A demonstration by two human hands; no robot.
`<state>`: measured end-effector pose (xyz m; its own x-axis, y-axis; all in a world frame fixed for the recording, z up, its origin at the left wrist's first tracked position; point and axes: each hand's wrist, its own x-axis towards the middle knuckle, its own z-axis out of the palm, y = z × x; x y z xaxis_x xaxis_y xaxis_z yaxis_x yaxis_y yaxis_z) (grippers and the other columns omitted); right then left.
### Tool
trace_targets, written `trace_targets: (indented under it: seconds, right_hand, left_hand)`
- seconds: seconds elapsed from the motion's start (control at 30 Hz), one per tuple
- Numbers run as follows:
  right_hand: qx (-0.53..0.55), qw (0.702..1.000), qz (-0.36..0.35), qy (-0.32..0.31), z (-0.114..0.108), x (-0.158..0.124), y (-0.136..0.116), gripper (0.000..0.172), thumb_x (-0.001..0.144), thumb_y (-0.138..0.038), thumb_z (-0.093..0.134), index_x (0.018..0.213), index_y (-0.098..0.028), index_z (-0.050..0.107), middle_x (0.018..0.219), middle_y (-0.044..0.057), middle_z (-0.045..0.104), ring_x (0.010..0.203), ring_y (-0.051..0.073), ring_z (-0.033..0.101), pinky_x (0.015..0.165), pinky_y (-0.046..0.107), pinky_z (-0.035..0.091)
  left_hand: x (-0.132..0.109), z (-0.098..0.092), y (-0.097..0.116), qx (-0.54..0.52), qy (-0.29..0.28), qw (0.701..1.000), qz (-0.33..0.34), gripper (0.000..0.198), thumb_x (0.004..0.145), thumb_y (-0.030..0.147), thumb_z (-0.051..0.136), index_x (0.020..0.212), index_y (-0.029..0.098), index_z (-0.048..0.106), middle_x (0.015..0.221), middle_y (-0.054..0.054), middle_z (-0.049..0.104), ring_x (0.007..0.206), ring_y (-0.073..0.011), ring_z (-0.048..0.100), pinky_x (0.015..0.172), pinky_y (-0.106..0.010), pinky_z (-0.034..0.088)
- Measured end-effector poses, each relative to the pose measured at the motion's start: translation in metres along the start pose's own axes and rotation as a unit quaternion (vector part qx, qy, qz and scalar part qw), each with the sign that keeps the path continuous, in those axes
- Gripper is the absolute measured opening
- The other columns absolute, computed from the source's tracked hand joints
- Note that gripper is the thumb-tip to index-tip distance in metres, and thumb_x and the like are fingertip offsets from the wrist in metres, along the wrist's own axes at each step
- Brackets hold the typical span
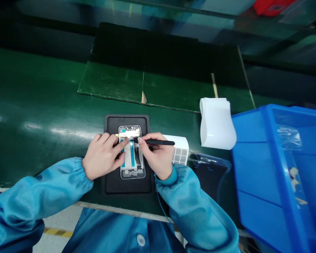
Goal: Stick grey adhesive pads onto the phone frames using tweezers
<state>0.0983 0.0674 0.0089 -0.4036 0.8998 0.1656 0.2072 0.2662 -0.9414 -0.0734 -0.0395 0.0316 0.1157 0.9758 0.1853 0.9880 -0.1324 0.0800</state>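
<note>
A green workbench [42, 105] fills the view, with a dark-topped green board [144, 84] at 12 o'clock. A blue plastic bin [268, 119] sits at 3 o'clock, holding a clear bag [289, 137] and a few pale scraps.

Two hands are at work in blue sleeves, and a black rubber mat [126, 121] lies between them at the bench's centre. On the mat sits one open phone frame [131, 172], upright toward 12 o'clock, with a circuit board [130, 132] at its top end.

The left hand [102, 156] is loosely curved, fingers slightly apart, their tips resting on the frame's middle. The right hand [155, 154] is closed to a pinch around one black stylus [160, 142], whose tip touches the frame just below the board.

At 2 o'clock from the mat stands one curled white sheet stack [216, 123]. One white gridded block [180, 151] sits just beside the right hand, and one dark item in a clear pouch [210, 172] lies at 4 o'clock.
</note>
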Motion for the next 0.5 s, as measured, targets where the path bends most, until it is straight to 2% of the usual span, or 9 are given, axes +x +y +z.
trace_targets:
  seconds: [0.2, 0.5]
  right_hand:
    - [0.014, 1.0, 0.005, 0.0, 0.0008, -0.0006, 0.0001, 0.005, 0.084, -0.023, 0.072, 0.084, -0.022, 0.067, 0.073, -0.002, 0.068, 0.06, 0.012, 0.064, 0.054, 0.023, 0.051]
    - [0.004, 1.0, 0.002, 0.0, 0.0004, 0.0, 0.0009, 0.006, 0.083, -0.024, 0.073, 0.083, -0.022, 0.067, 0.073, -0.001, 0.069, 0.061, 0.013, 0.065, 0.055, 0.024, 0.052]
  left_hand:
    - [0.0, -0.0015, 0.0015, 0.018, -0.027, 0.999, 0.013, 0.041, 0.095, 0.036, 0.054, 0.132, 0.021, 0.062, 0.091, -0.007, 0.058, 0.083, -0.0243, 0.048, 0.07, -0.039, 0.033]
    - [-0.0027, -0.0003, 0.0002, 0.0, 0.031, 0.999, 0.031, 0.026, 0.095, 0.031, 0.056, 0.112, 0.021, 0.073, 0.078, -0.005, 0.057, 0.076, -0.0211, 0.047, 0.068, -0.037, 0.031]
